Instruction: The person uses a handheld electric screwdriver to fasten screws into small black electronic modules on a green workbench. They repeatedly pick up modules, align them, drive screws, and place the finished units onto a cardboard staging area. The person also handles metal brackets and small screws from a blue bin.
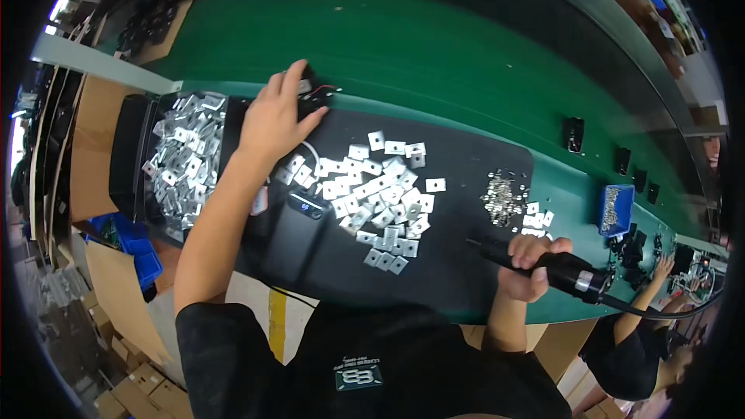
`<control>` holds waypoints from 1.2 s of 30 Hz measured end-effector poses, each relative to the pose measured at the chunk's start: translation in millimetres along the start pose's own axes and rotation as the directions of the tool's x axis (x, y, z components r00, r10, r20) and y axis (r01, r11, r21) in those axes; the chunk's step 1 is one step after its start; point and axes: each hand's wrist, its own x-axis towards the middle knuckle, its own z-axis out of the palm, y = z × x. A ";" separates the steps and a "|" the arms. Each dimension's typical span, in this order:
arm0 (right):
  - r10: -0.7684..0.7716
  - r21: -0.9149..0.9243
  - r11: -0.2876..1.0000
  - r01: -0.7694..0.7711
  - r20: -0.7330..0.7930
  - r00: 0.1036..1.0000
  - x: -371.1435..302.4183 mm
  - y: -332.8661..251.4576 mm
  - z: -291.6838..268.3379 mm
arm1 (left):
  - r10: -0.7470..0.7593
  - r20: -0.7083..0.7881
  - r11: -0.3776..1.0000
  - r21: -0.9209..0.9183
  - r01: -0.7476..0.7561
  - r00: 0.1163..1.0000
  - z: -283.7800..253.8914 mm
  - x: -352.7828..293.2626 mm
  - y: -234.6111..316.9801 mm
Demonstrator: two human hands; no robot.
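My left hand (273,115) reaches forward and closes over a small black part with red and black wires (317,93) at the far edge of the black mat (466,163). My right hand (531,265) grips a black electric screwdriver (552,265) near the mat's near right edge, its tip pointing left and its cable trailing right. Between the hands lies a spread of several small square metal plates (382,202). A pile of small screws (503,197) sits just beyond my right hand.
A black bin of metal plates (185,157) stands at the left. A black box with a blue light (296,234) lies on the mat. Black parts (573,133) ride the green conveyor belt (434,46). A blue tray (616,209) and another person's hand (664,265) are at the right.
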 end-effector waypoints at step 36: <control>-0.201 -0.091 0.975 0.202 0.018 0.979 63.5 45.2 14.4 | -0.072 -0.185 0.995 -0.077 0.059 0.980 -143.4 -129.5 1.4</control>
